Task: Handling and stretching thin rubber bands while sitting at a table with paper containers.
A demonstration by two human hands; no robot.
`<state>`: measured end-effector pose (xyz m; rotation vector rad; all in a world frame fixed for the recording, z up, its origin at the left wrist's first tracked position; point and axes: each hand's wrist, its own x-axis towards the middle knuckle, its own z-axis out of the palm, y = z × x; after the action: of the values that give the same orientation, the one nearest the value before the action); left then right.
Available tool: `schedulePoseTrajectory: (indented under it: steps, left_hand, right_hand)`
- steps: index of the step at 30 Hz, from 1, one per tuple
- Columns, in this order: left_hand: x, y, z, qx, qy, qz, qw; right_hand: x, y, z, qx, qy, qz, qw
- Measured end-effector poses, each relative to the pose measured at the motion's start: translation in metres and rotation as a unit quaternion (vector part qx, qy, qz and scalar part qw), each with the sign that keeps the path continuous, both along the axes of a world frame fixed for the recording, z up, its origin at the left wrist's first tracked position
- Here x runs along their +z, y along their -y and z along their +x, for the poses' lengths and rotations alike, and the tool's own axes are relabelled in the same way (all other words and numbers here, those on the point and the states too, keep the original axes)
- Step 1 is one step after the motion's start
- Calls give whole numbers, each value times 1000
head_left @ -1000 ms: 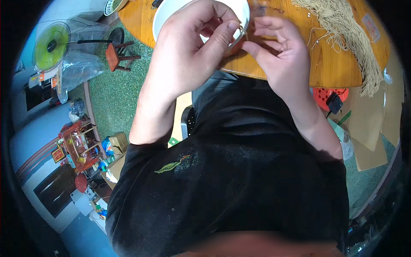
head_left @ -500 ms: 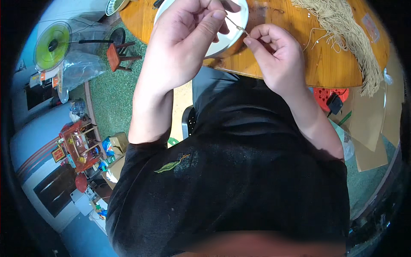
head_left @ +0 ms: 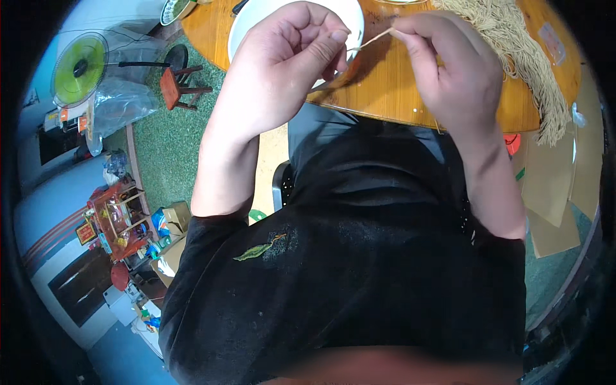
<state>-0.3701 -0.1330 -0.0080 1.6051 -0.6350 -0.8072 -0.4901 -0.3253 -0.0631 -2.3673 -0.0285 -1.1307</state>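
Note:
A thin beige cord (head_left: 374,40) stretches between my two hands above the near edge of the table. My left hand (head_left: 292,61) pinches one end between thumb and forefinger, in front of a white round basin (head_left: 247,27) that it partly covers. At the other end, the thumb and forefinger of my right hand (head_left: 452,64) are closed on the cord. A large bundle of beige cords (head_left: 523,48) lies on the table beyond my right hand and hangs over its edge.
The round wooden table (head_left: 378,96) fills the upper middle. Cardboard sheets (head_left: 552,186) lie on the floor to the right. On the left are a small wooden stool (head_left: 172,86), a green fan (head_left: 80,69) and a red shelf (head_left: 119,218) with assorted things.
My right hand has moved right and slightly up, turning its back more to view, and the cord between the hands shows longer. My left hand stays nearly in place, still pinching.

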Motion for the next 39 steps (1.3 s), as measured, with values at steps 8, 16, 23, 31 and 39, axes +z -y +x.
schedulePoseTrajectory:
  steps: [8,16,23,31,39]
  left_hand:
    - [-12,7,7,-67,207,51,975]
    - [6,11,13,-50,-33,54,997]
    - [-25,13,36,-163,-17,-118,979]
    - [11,12,12,-28,-140,-3,990]
    - [0,12,15,54,-49,-3,997]
  right_hand:
    - [51,3,14,139,-13,43,989]
    - [2,-25,-2,82,73,71,991]
    - [3,-31,-6,124,19,125,984]
    - [10,-34,-3,121,-43,103,986]
    - [9,-35,6,68,-86,137,985]
